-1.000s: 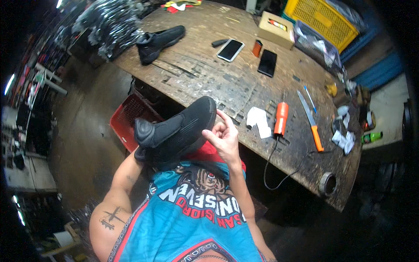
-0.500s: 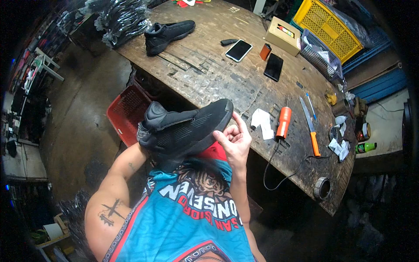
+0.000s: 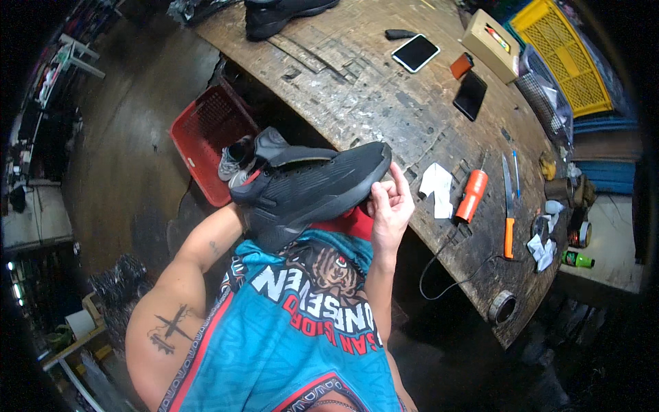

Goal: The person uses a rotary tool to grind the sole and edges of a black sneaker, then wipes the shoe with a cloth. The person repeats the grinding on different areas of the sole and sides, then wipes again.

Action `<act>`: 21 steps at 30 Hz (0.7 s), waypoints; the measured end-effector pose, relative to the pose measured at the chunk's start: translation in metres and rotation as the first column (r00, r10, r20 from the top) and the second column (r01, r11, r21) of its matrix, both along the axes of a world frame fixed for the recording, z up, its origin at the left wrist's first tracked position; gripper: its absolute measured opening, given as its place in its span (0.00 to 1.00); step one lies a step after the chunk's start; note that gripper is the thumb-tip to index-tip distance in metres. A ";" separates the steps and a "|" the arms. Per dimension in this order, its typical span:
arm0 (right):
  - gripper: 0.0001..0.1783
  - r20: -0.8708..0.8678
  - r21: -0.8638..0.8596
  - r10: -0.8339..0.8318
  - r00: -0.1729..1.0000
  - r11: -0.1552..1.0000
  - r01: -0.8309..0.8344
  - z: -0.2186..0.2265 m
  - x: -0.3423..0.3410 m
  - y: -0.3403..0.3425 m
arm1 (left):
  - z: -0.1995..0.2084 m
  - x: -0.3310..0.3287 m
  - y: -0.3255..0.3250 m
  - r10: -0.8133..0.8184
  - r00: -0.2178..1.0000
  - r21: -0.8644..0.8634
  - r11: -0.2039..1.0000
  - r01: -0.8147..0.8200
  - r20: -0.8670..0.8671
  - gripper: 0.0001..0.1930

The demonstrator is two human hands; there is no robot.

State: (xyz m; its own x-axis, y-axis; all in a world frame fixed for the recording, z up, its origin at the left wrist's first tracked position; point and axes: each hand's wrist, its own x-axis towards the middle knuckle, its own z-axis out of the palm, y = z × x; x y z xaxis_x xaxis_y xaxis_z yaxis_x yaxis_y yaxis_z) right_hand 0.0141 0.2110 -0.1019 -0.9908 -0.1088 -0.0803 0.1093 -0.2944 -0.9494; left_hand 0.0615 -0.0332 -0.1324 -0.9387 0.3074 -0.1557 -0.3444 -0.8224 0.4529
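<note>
A black sneaker is held above my lap, its toe to the right and its heel to the left. At the toe, my right hand grips the edge, thumb against the side of the sole and index finger at the tip. My left hand goes behind the heel and holds the shoe there; its fingers are hidden. The tongue stands up from the collar, and no laces show. Another black shoe rests on the workbench, cut off by the top of the picture.
Left of the bench, a red crate sits low, with a grey-white shoe at it. On the bench are two phones, an orange corded tool, an orange-handled knife, white paper, a tape roll and a cardboard box.
The sneaker and both hands have shifted slightly right, and the shoe has tilted to show more of its sole's side. The view has also moved, bringing the crate's grey-white shoe into sight.
</note>
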 end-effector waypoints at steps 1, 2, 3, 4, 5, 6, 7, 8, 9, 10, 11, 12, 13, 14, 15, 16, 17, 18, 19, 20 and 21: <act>0.33 0.011 -0.017 0.007 1.000 1.000 -0.007 -0.001 -0.001 -0.002 | -0.001 0.001 0.000 0.008 1.000 0.003 1.000 -0.008 0.003 0.26; 0.33 0.016 -0.036 0.011 1.000 0.999 -0.010 -0.002 -0.003 -0.004 | -0.002 0.001 0.000 0.017 1.000 0.008 1.000 -0.018 0.009 0.26; 0.33 0.026 -0.061 0.016 1.000 0.998 -0.015 -0.003 -0.005 -0.005 | -0.004 0.001 0.001 0.024 1.000 0.006 1.000 -0.024 0.008 0.26; 0.32 0.002 -0.041 0.021 1.000 0.999 -0.020 -0.004 -0.007 -0.006 | -0.005 0.001 0.002 0.030 0.999 0.006 1.000 -0.030 0.011 0.27; 0.32 0.003 -0.039 0.008 1.000 0.999 -0.008 -0.004 -0.008 -0.007 | -0.007 0.000 0.002 0.032 0.999 0.013 0.999 -0.033 0.014 0.27; 0.31 0.004 -0.045 0.001 1.000 0.999 -0.001 -0.004 -0.008 -0.008 | -0.008 0.000 0.003 0.042 0.999 0.012 0.999 -0.042 0.016 0.27; 0.31 0.009 -0.051 -0.007 1.000 0.999 0.008 -0.004 -0.007 -0.008 | -0.010 0.001 0.003 0.047 0.999 0.010 0.999 -0.048 0.017 0.27; 0.29 0.005 -0.062 -0.025 1.000 0.998 0.025 -0.003 -0.004 -0.009 | -0.011 0.003 0.003 0.051 0.998 0.012 0.999 -0.051 0.022 0.27; 0.29 -0.009 -0.010 -0.027 1.000 1.000 0.027 -0.002 -0.002 -0.010 | -0.012 0.005 0.004 0.055 0.998 0.011 0.998 -0.055 0.026 0.27; 0.29 -0.019 0.034 -0.032 0.999 0.999 0.033 0.000 0.002 -0.010 | -0.012 0.007 0.003 0.061 0.998 0.009 0.998 -0.062 0.035 0.27; 0.29 -0.004 0.081 -0.043 0.999 0.996 0.043 0.001 0.005 -0.010 | -0.013 0.008 0.004 0.064 0.997 0.005 0.998 -0.064 0.041 0.28; 0.30 0.021 0.133 -0.020 1.000 0.991 0.018 0.004 0.009 -0.008 | -0.014 0.012 0.003 0.065 0.997 0.003 0.998 -0.066 0.046 0.28; 0.31 -0.025 0.140 0.007 1.000 0.990 -0.004 0.006 0.012 -0.007 | -0.015 0.013 0.003 0.066 0.997 -0.001 0.998 -0.066 0.049 0.28; 0.33 -0.042 0.145 0.022 0.999 0.989 -0.016 0.008 0.014 -0.006 | -0.015 0.016 0.003 0.067 0.996 0.001 0.998 -0.067 0.055 0.28; 0.34 -0.060 0.148 0.036 0.998 0.989 -0.026 0.010 0.015 -0.005 | -0.015 0.018 0.003 0.070 0.996 -0.001 0.998 -0.070 0.063 0.28; 0.38 -0.057 0.138 0.050 0.997 0.990 -0.042 0.012 0.013 -0.003 | -0.016 0.019 0.004 0.071 0.995 -0.011 0.997 -0.070 0.066 0.28; 0.38 -0.056 0.104 0.053 0.997 0.993 -0.047 0.014 0.012 -0.001 | -0.016 0.020 0.003 0.071 0.995 -0.017 0.997 -0.070 0.069 0.29; 0.38 -0.041 0.070 0.055 0.998 0.996 -0.052 0.016 0.012 0.002 | -0.016 0.020 0.004 0.069 0.995 -0.014 0.998 -0.068 0.078 0.29; 0.39 -0.030 0.036 0.057 0.998 0.998 -0.056 0.018 0.011 0.005 | -0.016 0.020 0.004 0.072 0.994 -0.016 0.997 -0.071 0.079 0.29; 0.39 -0.039 0.011 0.056 0.998 0.998 -0.056 0.019 0.010 0.006 | -0.016 0.020 0.004 0.074 0.994 -0.022 0.997 -0.073 0.078 0.29; 0.40 -0.049 -0.011 0.056 0.997 0.998 -0.057 0.020 0.010 0.008 | -0.017 0.020 0.005 0.075 0.994 -0.024 0.997 -0.074 0.079 0.29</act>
State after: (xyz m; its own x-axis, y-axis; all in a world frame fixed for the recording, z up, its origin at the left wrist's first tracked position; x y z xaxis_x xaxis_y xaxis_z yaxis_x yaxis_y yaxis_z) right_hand 0.0241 0.2187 -0.0815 -0.9858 -0.1652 -0.0304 0.0797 -0.3006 -0.9504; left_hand 0.0815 -0.0279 -0.1490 -0.9433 0.2329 -0.2366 -0.3182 -0.8376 0.4440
